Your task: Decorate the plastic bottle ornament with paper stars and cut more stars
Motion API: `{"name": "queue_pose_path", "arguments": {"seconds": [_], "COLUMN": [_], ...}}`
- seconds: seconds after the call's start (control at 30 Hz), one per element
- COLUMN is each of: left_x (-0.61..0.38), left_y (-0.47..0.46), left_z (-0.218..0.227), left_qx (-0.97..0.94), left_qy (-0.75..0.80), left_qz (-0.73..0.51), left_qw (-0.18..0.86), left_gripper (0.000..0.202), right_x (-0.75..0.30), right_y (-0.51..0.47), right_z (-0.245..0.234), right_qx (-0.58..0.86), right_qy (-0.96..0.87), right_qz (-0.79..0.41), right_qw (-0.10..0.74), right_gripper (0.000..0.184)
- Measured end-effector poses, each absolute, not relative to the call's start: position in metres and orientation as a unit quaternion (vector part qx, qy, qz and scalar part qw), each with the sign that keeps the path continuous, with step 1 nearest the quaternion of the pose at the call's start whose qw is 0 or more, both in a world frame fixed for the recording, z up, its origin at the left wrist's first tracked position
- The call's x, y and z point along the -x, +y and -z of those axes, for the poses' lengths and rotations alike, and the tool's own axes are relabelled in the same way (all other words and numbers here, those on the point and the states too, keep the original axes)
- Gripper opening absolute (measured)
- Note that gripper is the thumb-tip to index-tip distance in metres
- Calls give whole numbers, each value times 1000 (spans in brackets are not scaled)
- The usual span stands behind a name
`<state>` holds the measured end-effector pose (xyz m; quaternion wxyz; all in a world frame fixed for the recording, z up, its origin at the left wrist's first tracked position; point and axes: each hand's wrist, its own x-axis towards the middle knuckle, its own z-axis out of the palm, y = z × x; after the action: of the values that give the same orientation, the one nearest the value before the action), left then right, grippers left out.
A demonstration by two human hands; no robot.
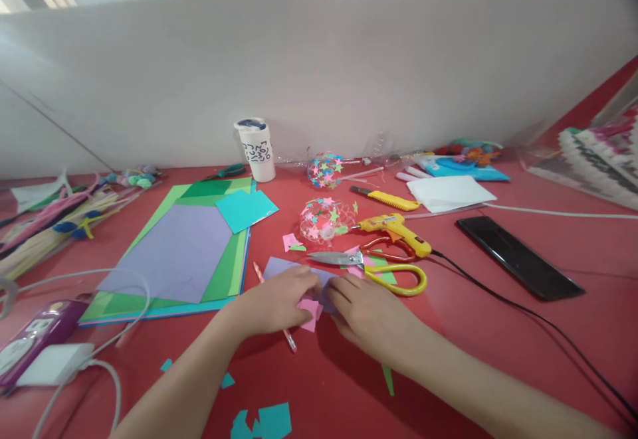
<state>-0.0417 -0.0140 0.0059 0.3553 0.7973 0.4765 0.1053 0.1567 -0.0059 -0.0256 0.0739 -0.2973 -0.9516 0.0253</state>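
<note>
Purple paper point(280, 267) lies flat on the red bench point(319, 396), partly covered by my two hands. My left hand point(286, 298) is curled over its near part, with a small pink paper piece point(312, 321) showing beside the thumb. My right hand point(369, 306) bends its fingers onto the right side. Whether either hand is gripping or only pressing, I cannot tell, as the fingertips are hidden.

Just left of my left hand lies a pink pencil point(290, 341), its eraser end near me. Scissors point(357, 260) with one red and one yellow handle rest just beyond my right hand, blades pointing left. Past them lies a yellow glue gun point(399, 230), its nozzle towards a clear ball with coloured stars point(326, 220).

Farther off are a yellow utility knife point(393, 200) and a white cup point(258, 153). To the right is a black phone point(518, 256); to the left, a stack of coloured sheets point(179, 253). Turquoise scraps point(275, 420) lie nearest me.
</note>
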Motion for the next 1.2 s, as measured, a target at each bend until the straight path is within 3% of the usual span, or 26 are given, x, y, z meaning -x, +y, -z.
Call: {"name": "queue_pose_path", "arguments": {"seconds": [0.13,0.37,0.67,0.83,0.93,1.1,1.2], "left_x": [48,58,69,84,83,80,81], "left_y": [-10,-1,-1,2,5,8,5], "left_z": [-8,-3,-5,-12,-13,-15,-23], "left_qx": [-777,-766,-776,-749,-722,-678,-642], "left_qy": [503,527,531,577,606,634,645], "left_qz": [-163,-201,-209,-232,-265,-327,-387], "left_qw": [341,310,269,229,202,177,145], "left_gripper": [17,19,27,22,18,14,17], "right_x": [-158,-162,-150,-113,-84,-64,-87], "right_y": [-8,-6,-3,-8,-16,-19,-8], "right_z": [26,10,11,0,1,4,-11], "right_qx": [265,269,254,225,238,250,292], "right_qy": [-962,-959,-958,-966,-964,-959,-942], "right_qz": [0,-17,-58,-66,-76,-108,-130], "right_qw": [59,85,120,106,95,77,103], "right_gripper": [23,15,37,22,23,44,26]}}
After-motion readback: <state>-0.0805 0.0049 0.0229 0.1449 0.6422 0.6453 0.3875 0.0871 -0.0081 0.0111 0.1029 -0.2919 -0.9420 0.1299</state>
